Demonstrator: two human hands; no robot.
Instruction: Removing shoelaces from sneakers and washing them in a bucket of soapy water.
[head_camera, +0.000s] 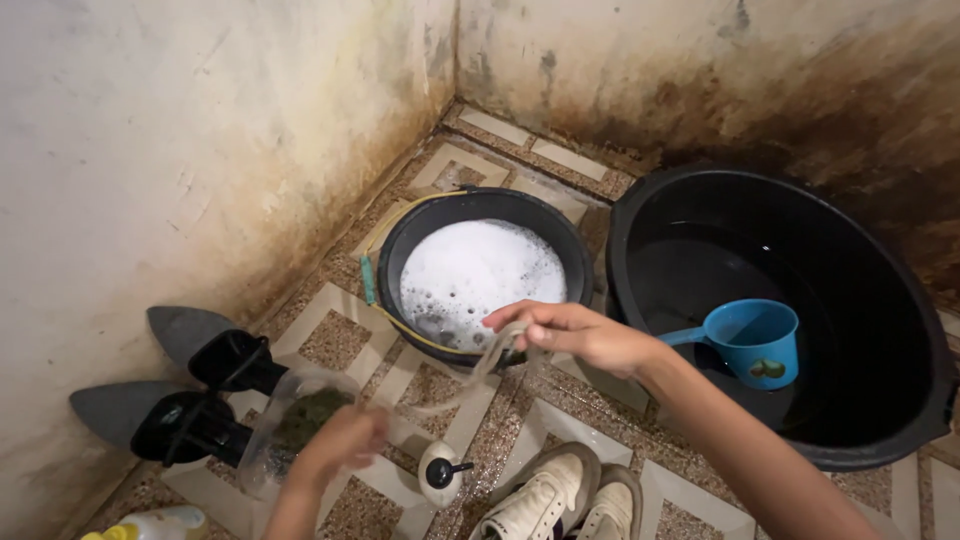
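My right hand is pinched on a pale shoelace just over the near rim of a black bucket full of soapy foam. The lace droops down and to the left towards my left hand. That hand is blurred and closed near the lace's lower end, above a clear plastic bag with something dark green inside; whether it grips the lace or the bag is unclear. A pair of white sneakers lies on the tiled floor below my right forearm.
A large black tub of water stands on the right with a blue dipper floating in it. Two dark pointed shoes lie by the left wall. A small white bottle lies on the tiles, and a yellow-capped bottle at the bottom left.
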